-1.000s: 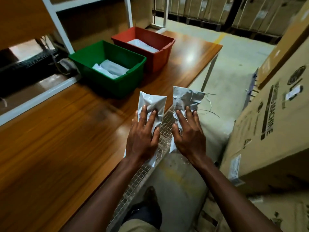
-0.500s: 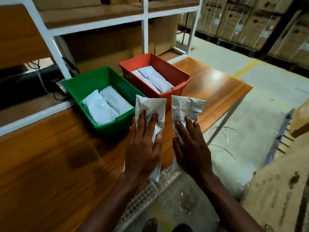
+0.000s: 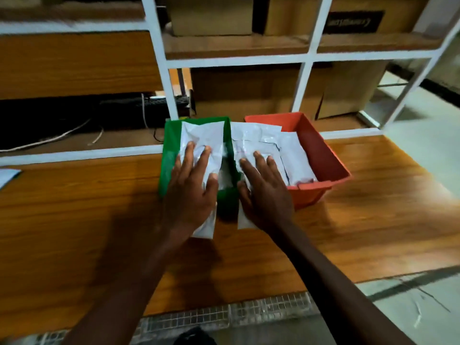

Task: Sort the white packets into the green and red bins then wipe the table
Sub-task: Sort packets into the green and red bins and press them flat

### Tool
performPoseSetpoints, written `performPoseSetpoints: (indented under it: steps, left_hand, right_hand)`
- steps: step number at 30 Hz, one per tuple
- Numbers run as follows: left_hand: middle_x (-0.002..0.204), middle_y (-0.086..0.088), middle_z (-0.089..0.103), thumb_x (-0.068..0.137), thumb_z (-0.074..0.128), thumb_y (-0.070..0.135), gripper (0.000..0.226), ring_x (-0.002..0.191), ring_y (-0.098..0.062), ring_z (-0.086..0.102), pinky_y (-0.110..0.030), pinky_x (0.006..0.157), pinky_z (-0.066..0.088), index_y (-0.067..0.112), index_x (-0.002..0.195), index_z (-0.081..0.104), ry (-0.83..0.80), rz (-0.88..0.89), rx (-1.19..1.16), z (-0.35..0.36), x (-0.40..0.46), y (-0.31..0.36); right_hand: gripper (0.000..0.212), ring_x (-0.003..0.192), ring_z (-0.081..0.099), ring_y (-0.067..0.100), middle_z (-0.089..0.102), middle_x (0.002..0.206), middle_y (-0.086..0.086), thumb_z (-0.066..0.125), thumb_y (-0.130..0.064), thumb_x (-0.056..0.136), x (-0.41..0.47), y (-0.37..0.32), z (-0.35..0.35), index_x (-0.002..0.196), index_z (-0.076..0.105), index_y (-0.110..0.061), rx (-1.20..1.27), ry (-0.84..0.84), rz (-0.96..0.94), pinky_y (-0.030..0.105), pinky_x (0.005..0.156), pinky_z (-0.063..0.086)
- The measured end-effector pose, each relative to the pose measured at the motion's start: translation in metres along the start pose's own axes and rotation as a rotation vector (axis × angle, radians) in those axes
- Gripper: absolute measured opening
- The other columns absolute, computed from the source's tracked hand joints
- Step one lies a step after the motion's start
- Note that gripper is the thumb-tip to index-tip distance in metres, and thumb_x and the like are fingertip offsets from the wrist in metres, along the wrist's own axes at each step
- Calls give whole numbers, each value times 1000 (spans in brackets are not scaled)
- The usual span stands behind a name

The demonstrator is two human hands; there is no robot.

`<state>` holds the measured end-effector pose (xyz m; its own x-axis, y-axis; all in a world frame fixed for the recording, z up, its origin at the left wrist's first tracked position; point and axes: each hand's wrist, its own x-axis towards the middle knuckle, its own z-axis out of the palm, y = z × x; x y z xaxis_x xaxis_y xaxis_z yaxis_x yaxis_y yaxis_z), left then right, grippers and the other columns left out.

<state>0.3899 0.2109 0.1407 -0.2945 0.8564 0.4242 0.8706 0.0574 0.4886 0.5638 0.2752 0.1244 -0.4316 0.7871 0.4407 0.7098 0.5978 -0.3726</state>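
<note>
My left hand (image 3: 190, 192) holds a crumpled white packet (image 3: 202, 138) over the green bin (image 3: 168, 158), fingers on top of the packet and thumb hidden beneath. My right hand (image 3: 265, 189) holds a second white packet (image 3: 254, 136) over the gap between the green bin and the red bin (image 3: 326, 155). More white packets (image 3: 296, 160) lie inside the red bin. Both bins stand side by side at the far edge of the wooden table (image 3: 74, 220).
A white metal shelf frame (image 3: 159, 78) with cardboard boxes (image 3: 244, 90) rises behind the table. A dark keyboard and cables (image 3: 119, 110) lie on the low shelf at left. A white sheet (image 3: 7, 175) sits at the table's left edge. A wire mesh strip (image 3: 224, 313) lines the near edge.
The view swung left to face the bins head-on. Both hands carried their packets forward, from beside the table's end to above the two bins.
</note>
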Motion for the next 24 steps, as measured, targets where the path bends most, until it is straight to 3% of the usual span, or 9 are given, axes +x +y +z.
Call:
performPoseSetpoints:
  steps: [6, 9, 12, 16, 19, 24]
  left_hand:
    - [168, -1, 11, 99, 38, 42, 57, 152, -35, 15, -60, 117, 28, 32, 155, 28, -1, -119, 109, -11, 28, -17]
    - [167, -3, 15, 101, 47, 33, 56, 151, -37, 18, -59, 115, 31, 29, 155, 32, 7, -129, 119, -16, 47, -33]
    - [167, -4, 17, 99, 42, 39, 57, 150, -37, 21, -58, 114, 34, 28, 154, 33, 1, -123, 105, -22, 68, -54]
    - [167, -1, 12, 99, 39, 42, 57, 151, -35, 17, -55, 115, 32, 30, 154, 32, -1, -135, 76, -26, 89, -81]
    - [168, 1, 8, 102, 44, 35, 54, 152, -33, 12, -51, 115, 29, 31, 154, 30, -9, -150, 60, -27, 98, -99]
    - [167, -4, 10, 95, 32, 47, 63, 151, -35, 17, -49, 115, 28, 28, 154, 31, -40, -148, 50, -33, 108, -127]
  right_hand:
    - [65, 151, 22, 38, 30, 163, 9, 28, -54, 92, 46, -11, 13, 151, 39, -30, 71, -98, -49, 55, 112, 36]
    - [61, 150, 23, 39, 30, 163, 10, 32, -51, 94, 67, -19, 27, 150, 41, -29, 65, -128, -68, 55, 117, 33]
    - [56, 152, 19, 37, 26, 165, 8, 42, -45, 98, 89, -28, 44, 152, 37, -30, 30, -184, -59, 52, 120, 28]
    - [58, 150, 24, 41, 30, 163, 10, 37, -46, 95, 118, -43, 73, 151, 38, -28, -22, -195, -65, 53, 118, 29]
    - [57, 151, 18, 39, 24, 165, 10, 38, -45, 99, 139, -51, 97, 153, 33, -28, -64, -295, -30, 53, 121, 22]
    - [58, 150, 15, 42, 18, 166, 13, 39, -41, 99, 156, -42, 142, 153, 28, -23, -158, -503, 68, 53, 121, 20]
